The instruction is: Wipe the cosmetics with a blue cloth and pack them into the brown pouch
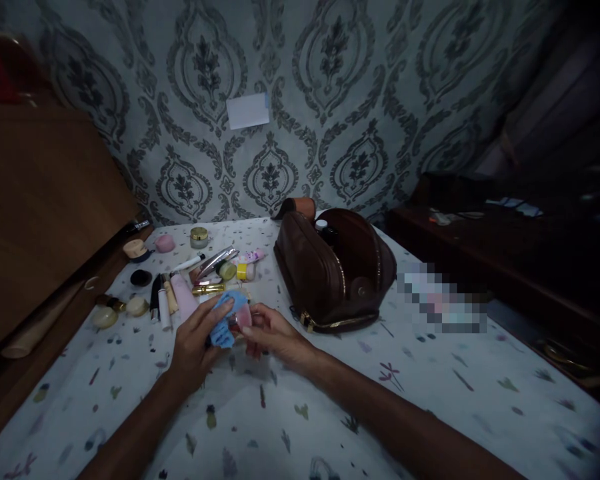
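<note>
A blue cloth (pixel 224 332) is gripped in my left hand (pixel 193 343) and pressed against a small pink-lidded jar (pixel 243 316). My right hand (pixel 275 337) holds that jar from the other side, with its fingers curled around it. Just beyond my hands lie cosmetics: a pale pink tube (pixel 184 295), a gold tube (pixel 209 289), and a small jar with a yellow band (pixel 245 271). To the right of my hands stands a brown leather toiletry bag (pixel 307 270), unzipped, with a white-capped bottle (pixel 321 226) inside.
At the back left are a gold-lidded jar (pixel 199 237), a round pink container (pixel 165 243) and a beige-lidded jar (pixel 136 249). Brown wooden furniture (pixel 40 220) borders the left side. Dark furniture (pixel 460 233) stands at right. A patterned wall rises behind the printed cover (pixel 290 413).
</note>
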`<state>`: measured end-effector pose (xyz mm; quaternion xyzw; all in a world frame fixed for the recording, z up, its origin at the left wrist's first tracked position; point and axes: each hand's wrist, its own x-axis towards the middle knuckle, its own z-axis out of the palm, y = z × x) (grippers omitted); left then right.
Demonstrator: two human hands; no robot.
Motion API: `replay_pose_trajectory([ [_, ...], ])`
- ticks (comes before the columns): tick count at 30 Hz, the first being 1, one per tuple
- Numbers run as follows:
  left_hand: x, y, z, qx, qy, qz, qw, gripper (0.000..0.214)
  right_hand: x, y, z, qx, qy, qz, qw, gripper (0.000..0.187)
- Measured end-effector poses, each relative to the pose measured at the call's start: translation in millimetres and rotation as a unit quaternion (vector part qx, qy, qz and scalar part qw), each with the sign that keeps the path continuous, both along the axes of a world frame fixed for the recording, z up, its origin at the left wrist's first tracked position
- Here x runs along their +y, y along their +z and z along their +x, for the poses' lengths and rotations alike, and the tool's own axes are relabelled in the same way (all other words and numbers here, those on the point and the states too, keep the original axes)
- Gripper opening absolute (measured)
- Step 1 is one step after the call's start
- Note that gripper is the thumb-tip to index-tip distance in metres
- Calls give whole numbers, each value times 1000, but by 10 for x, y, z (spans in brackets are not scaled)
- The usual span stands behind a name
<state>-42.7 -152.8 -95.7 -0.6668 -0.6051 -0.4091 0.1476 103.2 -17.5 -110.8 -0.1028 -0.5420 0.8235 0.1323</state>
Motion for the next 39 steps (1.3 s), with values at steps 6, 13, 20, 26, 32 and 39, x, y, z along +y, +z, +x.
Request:
replay_pose_trajectory([
  [6, 13, 20, 99, 74, -34, -4, 997, 49, -19, -22, -15, 47, 25, -73, 996, 73],
  [13, 66, 71, 201, 148, -111, 24, 982, 43, -9, 76, 21, 49, 6, -208, 977, 47],
  [20, 17, 79, 188, 84, -145, -6, 986, 35, 119, 41, 17, 11, -7, -307, 952, 36],
  [26, -34, 56, 207, 18, -128, -45, 991, 32, 163, 14, 11, 21, 41, -266, 963, 43],
  [32, -33, 71, 216, -15, -98, -43, 994, 29, 183, 4, 22, 37, 70, -245, 966, 45],
  [39, 19, 70, 275, 121, -76, -17, 990, 58, 119, -19, 29, 9, 69, -260, 963, 33],
])
